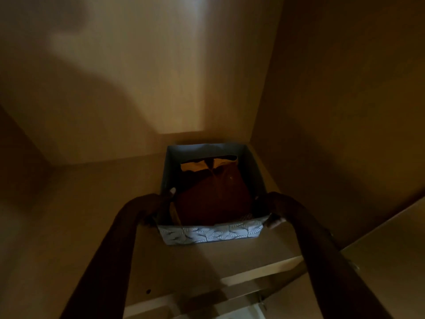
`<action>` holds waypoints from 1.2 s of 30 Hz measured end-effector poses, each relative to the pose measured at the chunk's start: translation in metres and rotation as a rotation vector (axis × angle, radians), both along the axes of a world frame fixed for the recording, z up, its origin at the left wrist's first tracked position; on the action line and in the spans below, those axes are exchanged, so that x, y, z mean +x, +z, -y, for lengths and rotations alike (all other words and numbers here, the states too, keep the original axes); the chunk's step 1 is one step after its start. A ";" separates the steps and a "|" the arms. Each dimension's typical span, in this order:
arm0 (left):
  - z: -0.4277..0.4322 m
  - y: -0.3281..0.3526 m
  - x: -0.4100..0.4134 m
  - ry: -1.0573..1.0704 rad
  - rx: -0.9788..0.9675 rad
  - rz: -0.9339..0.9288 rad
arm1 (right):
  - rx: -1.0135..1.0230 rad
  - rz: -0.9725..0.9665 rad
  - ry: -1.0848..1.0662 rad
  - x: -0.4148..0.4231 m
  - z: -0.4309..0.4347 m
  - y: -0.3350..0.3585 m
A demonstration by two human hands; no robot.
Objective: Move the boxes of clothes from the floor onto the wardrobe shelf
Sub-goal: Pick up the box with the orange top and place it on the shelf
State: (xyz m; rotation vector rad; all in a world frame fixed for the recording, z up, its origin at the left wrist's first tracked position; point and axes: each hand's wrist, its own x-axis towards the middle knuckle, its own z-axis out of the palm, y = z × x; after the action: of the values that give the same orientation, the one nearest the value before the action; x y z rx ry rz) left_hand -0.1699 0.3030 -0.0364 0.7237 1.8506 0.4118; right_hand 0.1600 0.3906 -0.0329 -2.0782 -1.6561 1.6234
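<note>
patterned box (211, 234) on shelf (207, 256), both hands (149, 208) gripping

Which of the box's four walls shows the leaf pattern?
The near front wall of the grey fabric box, between both hands; the other walls show plain grey insides.

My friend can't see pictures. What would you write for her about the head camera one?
Two hands, left and right, grip the sides of an open grey patterned fabric box resting on a tan wooden wardrobe shelf. A folded rust-orange garment lies inside. The wardrobe is dim and shadowy.
</note>
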 end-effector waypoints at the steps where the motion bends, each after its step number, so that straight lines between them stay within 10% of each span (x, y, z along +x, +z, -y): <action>1: -0.010 -0.001 0.005 0.027 0.023 -0.040 | 0.031 0.014 -0.051 -0.001 -0.006 -0.001; 11: -0.032 -0.015 0.034 -0.176 0.294 0.252 | 0.739 0.091 -0.109 0.019 -0.016 -0.002; 36: -0.073 -0.040 0.070 -0.082 0.530 0.137 | 0.706 0.122 -0.064 0.010 -0.069 -0.042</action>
State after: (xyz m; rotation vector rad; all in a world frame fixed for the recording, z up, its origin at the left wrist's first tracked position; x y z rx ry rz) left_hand -0.1004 0.3759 -0.0767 1.0923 1.5847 0.8935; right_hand 0.1697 0.4593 -0.0750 -1.8386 -1.8116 0.7270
